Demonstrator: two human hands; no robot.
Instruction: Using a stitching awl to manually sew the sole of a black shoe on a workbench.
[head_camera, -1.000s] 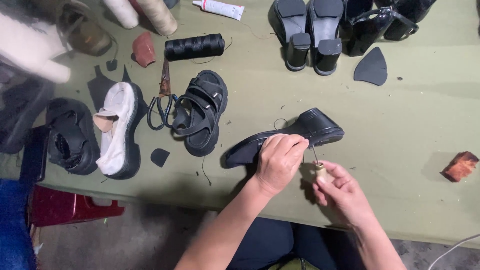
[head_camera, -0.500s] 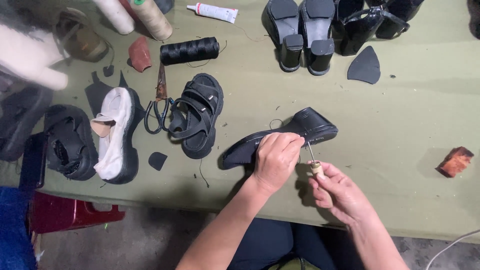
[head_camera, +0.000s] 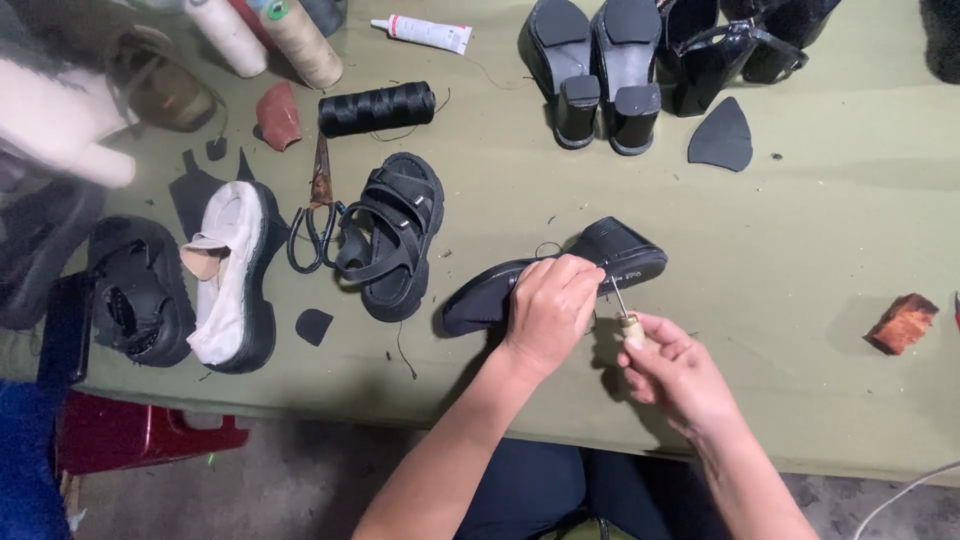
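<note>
Left hand (head_camera: 548, 305) clamped over the middle of a black shoe (head_camera: 600, 262), pinning it on its side against the green surface (head_camera: 830, 260) so the edge faces the tool. Right hand (head_camera: 675, 370) closed round the wooden handle of an awl (head_camera: 624, 308), metal point angled up to the shoe's near rim, just beside the left fingers. Shoe at centre, near the front edge, within easy reach. Further left: black strappy sandal (head_camera: 395, 235), rusty scissors (head_camera: 318, 205), white shoe (head_camera: 232, 275). At the far side: spool of black thread (head_camera: 377, 108), glue tube (head_camera: 422, 33), pair of black block heels (head_camera: 592, 65). To the right, a small reddish block (head_camera: 902, 322), well apart.
</note>
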